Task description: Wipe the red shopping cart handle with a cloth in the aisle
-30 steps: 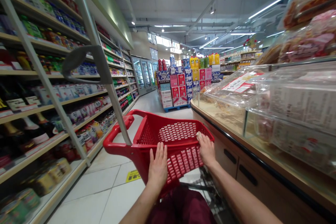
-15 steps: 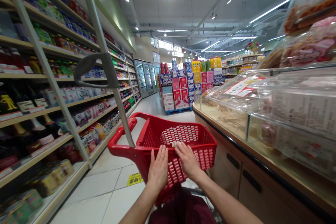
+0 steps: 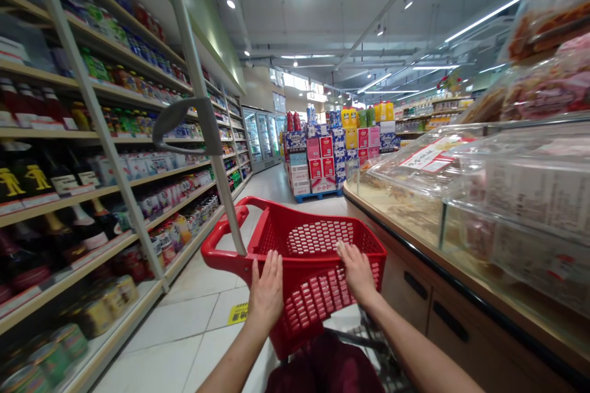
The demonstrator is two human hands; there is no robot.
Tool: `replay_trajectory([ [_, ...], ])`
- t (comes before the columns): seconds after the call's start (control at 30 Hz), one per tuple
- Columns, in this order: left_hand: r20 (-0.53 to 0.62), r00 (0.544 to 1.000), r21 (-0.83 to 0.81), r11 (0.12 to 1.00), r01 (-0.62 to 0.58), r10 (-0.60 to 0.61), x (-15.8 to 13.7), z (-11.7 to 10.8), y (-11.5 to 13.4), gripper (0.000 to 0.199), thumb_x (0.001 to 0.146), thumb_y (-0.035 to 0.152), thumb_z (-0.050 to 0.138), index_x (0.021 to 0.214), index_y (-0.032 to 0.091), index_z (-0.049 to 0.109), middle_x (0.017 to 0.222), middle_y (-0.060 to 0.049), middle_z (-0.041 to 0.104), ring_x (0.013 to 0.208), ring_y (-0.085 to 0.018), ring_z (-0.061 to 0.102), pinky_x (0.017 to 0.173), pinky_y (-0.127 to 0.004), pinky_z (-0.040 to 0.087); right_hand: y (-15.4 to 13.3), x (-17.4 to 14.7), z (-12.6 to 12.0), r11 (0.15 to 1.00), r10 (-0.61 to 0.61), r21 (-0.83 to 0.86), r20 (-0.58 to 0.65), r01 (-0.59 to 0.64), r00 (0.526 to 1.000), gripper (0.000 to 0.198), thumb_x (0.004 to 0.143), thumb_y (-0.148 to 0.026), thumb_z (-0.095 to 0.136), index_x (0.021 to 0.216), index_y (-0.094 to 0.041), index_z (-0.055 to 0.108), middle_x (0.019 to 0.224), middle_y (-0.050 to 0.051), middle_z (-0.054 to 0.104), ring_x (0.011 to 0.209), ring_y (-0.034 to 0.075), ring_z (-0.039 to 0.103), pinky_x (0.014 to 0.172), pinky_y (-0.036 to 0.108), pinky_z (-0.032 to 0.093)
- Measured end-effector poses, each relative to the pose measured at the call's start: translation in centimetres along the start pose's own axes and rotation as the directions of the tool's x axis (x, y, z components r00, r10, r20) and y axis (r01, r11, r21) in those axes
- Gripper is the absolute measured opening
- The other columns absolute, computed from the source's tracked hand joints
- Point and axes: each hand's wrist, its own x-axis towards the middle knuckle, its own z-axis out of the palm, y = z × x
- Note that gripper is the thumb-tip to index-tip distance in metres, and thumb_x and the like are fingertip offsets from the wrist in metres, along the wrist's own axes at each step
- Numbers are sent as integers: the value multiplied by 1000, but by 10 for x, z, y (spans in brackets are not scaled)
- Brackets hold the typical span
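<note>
A red plastic basket cart (image 3: 306,268) with pierced sides stands in front of me. My left hand (image 3: 267,291) lies with fingers outstretched against its near side, by the rim. On the same rim, farther right, my right hand (image 3: 357,273) presses a small crumpled white tissue (image 3: 340,247) under its fingertips. Much of the tissue is hidden by the fingers. To the left is the cart's red handle (image 3: 216,244), beside a tall metal pole (image 3: 221,181) that carries a grey plastic loop (image 3: 212,126).
Shelves of bottles and cans (image 3: 152,178) line the left side. On the right, a wooden counter (image 3: 417,282) holds clear packaged food (image 3: 428,159). Stacked cartons (image 3: 322,163) stand on a blue pallet (image 3: 318,196) ahead. A yellow floor sticker (image 3: 238,313) lies on the tiles.
My right hand has slid right along the basket rim with the tissue. My left hand has shifted slightly left, and the gap between the hands has widened.
</note>
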Motion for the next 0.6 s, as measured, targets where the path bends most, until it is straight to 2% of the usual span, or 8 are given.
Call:
replay_trajectory([
  [0.07, -27, 1000, -9, 1000, -5, 5, 2, 3, 6, 63, 68, 16, 36, 130, 7, 29, 140, -12, 25, 131, -23, 15, 106, -49, 6, 14, -1, -2, 993, 115, -36, -5, -115, 993, 59, 77, 1, 25, 131, -20, 35, 137, 6, 34, 125, 24, 29, 98, 45, 26],
  [0.1, -40, 999, -14, 1000, -28, 27, 3, 5, 10, 63, 68, 16, 36, 130, 7, 30, 140, -11, 25, 131, -22, 15, 107, -47, 7, 16, -2, -1, 995, 96, -40, -8, -97, 995, 60, 76, 2, 25, 131, -19, 34, 137, 6, 34, 125, 24, 28, 98, 45, 26],
  [0.2, -52, 995, -19, 996, -87, 85, 6, 14, 24, 60, 71, 15, 34, 130, 8, 30, 140, -11, 26, 131, -21, 16, 107, -46, 9, 11, -5, 3, 989, -145, -15, -11, 145, 989, 68, 71, 6, 27, 133, -24, 31, 138, 1, 32, 127, 19, 25, 101, 39, 24],
  [0.27, -37, 997, -17, 997, -72, 71, 7, 18, 28, 59, 72, 15, 33, 130, 7, 30, 139, -12, 26, 131, -22, 17, 106, -46, 10, 16, -4, 5, 979, -204, -12, -5, 204, 979, 71, 69, 6, 28, 133, -26, 30, 138, 0, 32, 127, 18, 24, 101, 39, 23],
  [0.37, -17, 996, -16, 996, -87, 86, 7, 19, 29, 61, 71, 12, 32, 131, 9, 28, 140, -10, 26, 131, -21, 17, 106, -47, 9, 48, 0, 5, 997, 75, -35, -11, -75, 997, 65, 73, 2, 29, 133, -22, 31, 137, 5, 33, 126, 22, 27, 99, 44, 25],
  [0.47, -25, 998, -11, 998, -64, 64, 8, 15, 31, 61, 70, 14, 34, 130, 9, 30, 139, -11, 28, 130, -23, 18, 106, -47, 9, 77, 2, 5, 941, 337, -35, -35, -338, 941, 57, 78, -5, 28, 133, -19, 32, 137, 9, 33, 123, 26, 31, 95, 47, 30],
  [0.53, -26, 999, -18, 999, -41, 41, 10, 11, 36, 60, 70, 16, 36, 130, 7, 31, 137, -13, 31, 129, -25, 20, 106, -48, 9, 79, 0, 7, 958, 286, -22, -42, -287, 957, 55, 79, -5, 28, 132, -18, 34, 137, 9, 34, 124, 25, 31, 95, 44, 30],
  [0.6, -4, 997, -37, 996, -77, 77, 14, 9, 41, 59, 71, 15, 35, 130, 7, 31, 137, -12, 32, 129, -24, 21, 106, -48, 9, 74, -3, 8, 997, 81, -6, -51, -82, 995, 56, 78, -4, 29, 131, -20, 36, 136, 5, 35, 125, 22, 28, 98, 39, 28],
])
